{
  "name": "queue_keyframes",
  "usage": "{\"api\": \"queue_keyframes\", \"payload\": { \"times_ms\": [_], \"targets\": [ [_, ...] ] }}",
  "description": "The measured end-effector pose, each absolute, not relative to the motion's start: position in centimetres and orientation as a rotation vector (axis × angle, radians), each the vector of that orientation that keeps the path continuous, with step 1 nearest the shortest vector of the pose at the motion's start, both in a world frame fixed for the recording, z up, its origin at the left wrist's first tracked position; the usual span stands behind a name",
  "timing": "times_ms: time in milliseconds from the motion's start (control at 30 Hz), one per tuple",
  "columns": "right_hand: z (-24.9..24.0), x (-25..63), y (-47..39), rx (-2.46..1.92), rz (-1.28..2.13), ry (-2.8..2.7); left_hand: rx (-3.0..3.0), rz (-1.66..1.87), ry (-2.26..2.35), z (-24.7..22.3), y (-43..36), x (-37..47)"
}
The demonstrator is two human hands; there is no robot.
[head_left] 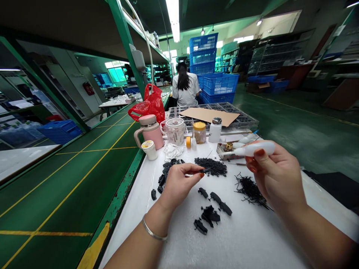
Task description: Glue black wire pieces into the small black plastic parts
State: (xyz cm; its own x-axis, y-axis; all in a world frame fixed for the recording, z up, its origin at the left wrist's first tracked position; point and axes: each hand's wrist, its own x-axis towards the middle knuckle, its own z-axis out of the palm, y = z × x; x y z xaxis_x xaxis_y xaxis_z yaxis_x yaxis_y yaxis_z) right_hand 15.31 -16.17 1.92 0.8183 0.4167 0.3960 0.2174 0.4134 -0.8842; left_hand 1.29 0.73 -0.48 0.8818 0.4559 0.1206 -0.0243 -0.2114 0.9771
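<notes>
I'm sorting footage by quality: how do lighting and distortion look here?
Head view: the ceiling lamp burns out to white, while the shelf at upper left is very dark; head view: wide-angle stretch makes the rack at right lean; head view: the black piece in the left hand is too dark and small to make out.

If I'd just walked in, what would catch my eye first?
Probably the red plastic bag behind the pink mug, near the far left corner of the white table. Next, the white squeeze bottle held up in the right hand. Beyond the table, blue crates stand stacked high.
</notes>
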Motion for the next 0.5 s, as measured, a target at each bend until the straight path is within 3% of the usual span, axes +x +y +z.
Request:
{"api": "queue_keyframes", "payload": {
  "times_ms": [167, 333, 500],
  "targets": [
    [1.6, 16.0, -15.5, -1.031, 0.427, -0.429, 1.538, 0.404, 0.285, -0.4, 1.3, 1.2],
    [0.5, 15.0, -14.7, -1.211, 0.765, -0.606, 1.338, 0.383, 0.31, -0.6, 1.3, 1.3],
    [0.1, 13.6, -14.3, -1.458, 0.787, -0.844, 1.29, 0.384, 0.292, -0.8, 0.8, 1.5]
  ]
}}
